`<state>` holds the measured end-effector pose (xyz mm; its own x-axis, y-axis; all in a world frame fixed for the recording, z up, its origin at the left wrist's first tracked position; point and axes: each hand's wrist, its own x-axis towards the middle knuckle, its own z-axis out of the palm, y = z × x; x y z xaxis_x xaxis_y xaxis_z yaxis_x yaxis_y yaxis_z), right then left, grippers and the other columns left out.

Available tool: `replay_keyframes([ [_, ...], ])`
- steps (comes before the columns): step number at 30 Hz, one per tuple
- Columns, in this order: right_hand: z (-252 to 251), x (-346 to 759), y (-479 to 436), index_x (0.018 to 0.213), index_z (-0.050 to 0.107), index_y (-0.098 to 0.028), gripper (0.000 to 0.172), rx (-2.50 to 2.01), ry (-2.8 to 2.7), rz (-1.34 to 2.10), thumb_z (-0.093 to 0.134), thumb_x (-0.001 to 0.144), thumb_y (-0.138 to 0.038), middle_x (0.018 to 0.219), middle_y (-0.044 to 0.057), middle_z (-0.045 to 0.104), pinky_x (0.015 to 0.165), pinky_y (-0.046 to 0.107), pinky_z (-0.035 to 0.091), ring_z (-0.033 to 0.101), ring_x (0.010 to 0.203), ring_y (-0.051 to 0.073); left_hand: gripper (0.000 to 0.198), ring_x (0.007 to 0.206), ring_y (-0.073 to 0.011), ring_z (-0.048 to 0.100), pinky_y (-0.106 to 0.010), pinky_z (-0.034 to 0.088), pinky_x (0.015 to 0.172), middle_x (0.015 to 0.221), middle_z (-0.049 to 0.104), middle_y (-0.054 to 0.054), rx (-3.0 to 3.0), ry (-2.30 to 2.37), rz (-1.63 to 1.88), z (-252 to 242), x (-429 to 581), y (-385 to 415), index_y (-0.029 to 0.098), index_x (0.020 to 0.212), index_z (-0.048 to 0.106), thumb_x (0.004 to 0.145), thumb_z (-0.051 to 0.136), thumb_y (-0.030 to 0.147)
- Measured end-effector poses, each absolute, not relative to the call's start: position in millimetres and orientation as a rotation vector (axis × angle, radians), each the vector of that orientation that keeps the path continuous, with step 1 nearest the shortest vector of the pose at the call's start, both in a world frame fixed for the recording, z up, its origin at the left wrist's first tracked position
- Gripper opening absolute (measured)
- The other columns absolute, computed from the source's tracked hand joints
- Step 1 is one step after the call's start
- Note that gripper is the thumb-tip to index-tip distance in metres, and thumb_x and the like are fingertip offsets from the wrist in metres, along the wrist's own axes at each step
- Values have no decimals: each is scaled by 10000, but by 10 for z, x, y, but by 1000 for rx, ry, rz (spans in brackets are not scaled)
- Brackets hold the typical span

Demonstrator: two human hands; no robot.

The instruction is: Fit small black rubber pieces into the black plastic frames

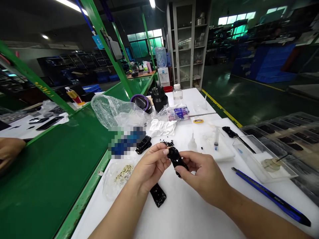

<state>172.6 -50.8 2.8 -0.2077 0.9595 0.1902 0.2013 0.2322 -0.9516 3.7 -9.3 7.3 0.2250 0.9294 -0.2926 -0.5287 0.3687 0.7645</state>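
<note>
A glossy black plastic part (177, 158), long and narrow with small holes, is held tilted above the white work surface. My right hand (203, 169) grips its near end, thumb in front and fingers behind. At the far end, the thumb and forefinger of my left hand (152, 162) pinch together against it; whether a small piece sits between them I cannot make out. Below my left wrist lies a similar black part (158, 195), partly hidden by the arm. Just beyond my hands is a scatter of tiny black pieces (167, 142), with more black parts (144, 145) stacked to their left.
On the left, a plastic bag of small brass-coloured pieces (124, 173) lies beside the green conveyor belt (74, 156). To the right are a blue utility knife (271, 196), a clear tray (264, 177), a syringe (216, 139) and a dropper bottle (192, 143). Another person's hand (10, 151) rests far left.
</note>
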Motion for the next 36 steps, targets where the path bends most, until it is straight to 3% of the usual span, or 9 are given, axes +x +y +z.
replay_keyframes([
  [4,22,1759,-492,938,645,-206,115,-1114,-1567,1103,554,873,-234,732,-7,628,587,255,481,576,659,148,270,560,-74,615,-187,517,583,700,693,6,548,852,1040,61,70,-117,161,757,651,580,836,73],
  [8,21,1775,-472,912,599,-215,64,-1154,-1585,926,589,853,-236,818,-4,648,664,275,482,588,735,161,256,626,-84,647,-175,523,611,713,704,1,531,893,1116,27,193,-201,160,774,657,607,839,94],
  [21,39,1798,-472,745,501,-211,98,-1256,-1587,694,588,789,-205,622,-61,521,537,229,386,479,565,105,240,658,-80,662,-159,523,639,745,739,-4,555,806,1079,-14,321,-261,170,758,679,609,860,119],
  [36,11,1793,-443,700,470,-200,116,-1209,-1568,645,574,730,-160,587,-75,474,519,212,351,429,531,83,213,711,-110,652,-211,490,702,713,712,14,864,923,1155,6,346,-297,193,717,675,625,866,188],
])
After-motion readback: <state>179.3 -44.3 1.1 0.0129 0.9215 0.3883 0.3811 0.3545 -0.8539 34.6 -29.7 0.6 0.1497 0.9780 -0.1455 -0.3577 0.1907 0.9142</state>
